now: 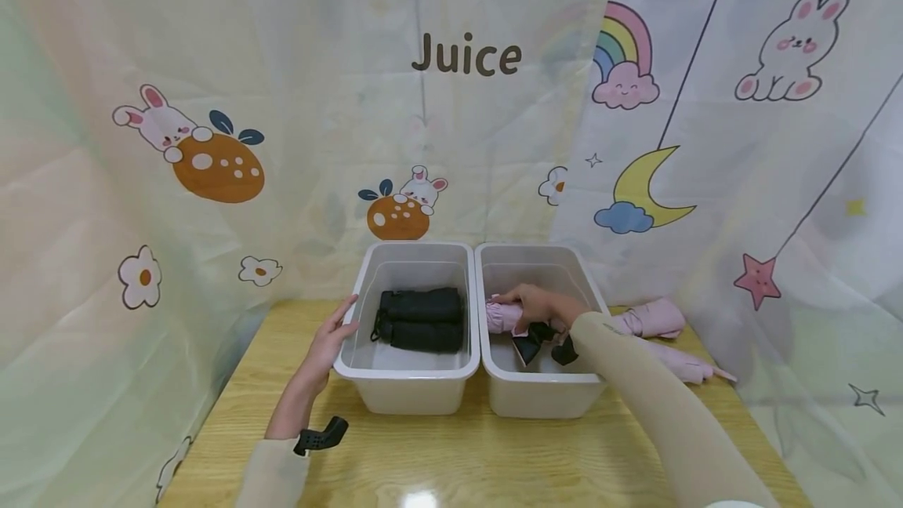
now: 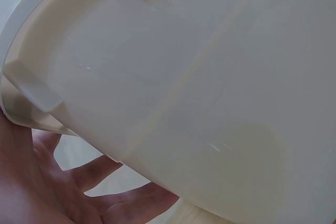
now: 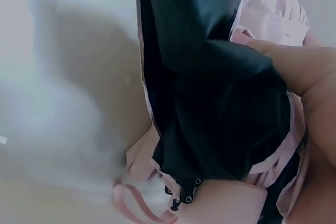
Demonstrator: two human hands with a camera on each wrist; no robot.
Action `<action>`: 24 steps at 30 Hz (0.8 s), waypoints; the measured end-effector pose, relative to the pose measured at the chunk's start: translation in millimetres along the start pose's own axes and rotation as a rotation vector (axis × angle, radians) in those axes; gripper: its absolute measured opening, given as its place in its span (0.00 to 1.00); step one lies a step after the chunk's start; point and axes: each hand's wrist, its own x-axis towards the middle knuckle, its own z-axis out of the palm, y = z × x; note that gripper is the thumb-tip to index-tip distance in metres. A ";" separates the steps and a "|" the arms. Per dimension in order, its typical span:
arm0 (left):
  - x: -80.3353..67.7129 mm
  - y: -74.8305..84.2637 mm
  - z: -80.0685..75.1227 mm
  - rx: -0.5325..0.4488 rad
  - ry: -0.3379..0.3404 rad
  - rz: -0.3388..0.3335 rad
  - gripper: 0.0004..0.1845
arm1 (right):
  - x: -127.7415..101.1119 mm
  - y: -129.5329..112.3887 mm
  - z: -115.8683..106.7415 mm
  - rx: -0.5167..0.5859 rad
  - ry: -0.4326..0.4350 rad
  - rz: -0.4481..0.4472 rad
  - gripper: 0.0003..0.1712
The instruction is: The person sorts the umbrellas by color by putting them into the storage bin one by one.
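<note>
My right hand (image 1: 542, 306) reaches into the right white bin (image 1: 548, 396) and grips a pink folding umbrella (image 1: 503, 317). Loose panels with a black underside hang from this umbrella, and the right wrist view shows its black lining (image 3: 220, 103), a pink strap (image 3: 134, 203) and small dark rib joints (image 3: 186, 195). Part of its body is hidden behind the hand. At the left white bin (image 1: 409, 396), my left hand (image 1: 330, 342) rests against the outer left side, with spread fingers (image 2: 131, 200) along the wall under the rim. Black folded umbrellas (image 1: 423, 320) lie side by side in that bin.
Two more pink umbrellas, one rolled (image 1: 654, 318) and one looser (image 1: 680, 363), lie on the wooden table (image 1: 451, 461) right of the bins, partly behind the right forearm. The bins stand next to each other before a printed cloth backdrop (image 1: 487, 139).
</note>
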 end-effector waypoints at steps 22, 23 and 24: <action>-2.7 9.0 2.9 0.019 -0.001 -0.016 0.31 | 7.8 20.1 12.6 0.059 0.024 -0.074 0.46; -4.1 11.6 3.2 0.013 -0.005 -0.022 0.31 | 7.4 20.6 13.1 0.074 0.027 -0.075 0.45; -4.8 12.0 3.4 0.011 -0.007 -0.024 0.31 | 6.6 20.5 13.3 0.098 0.026 -0.075 0.45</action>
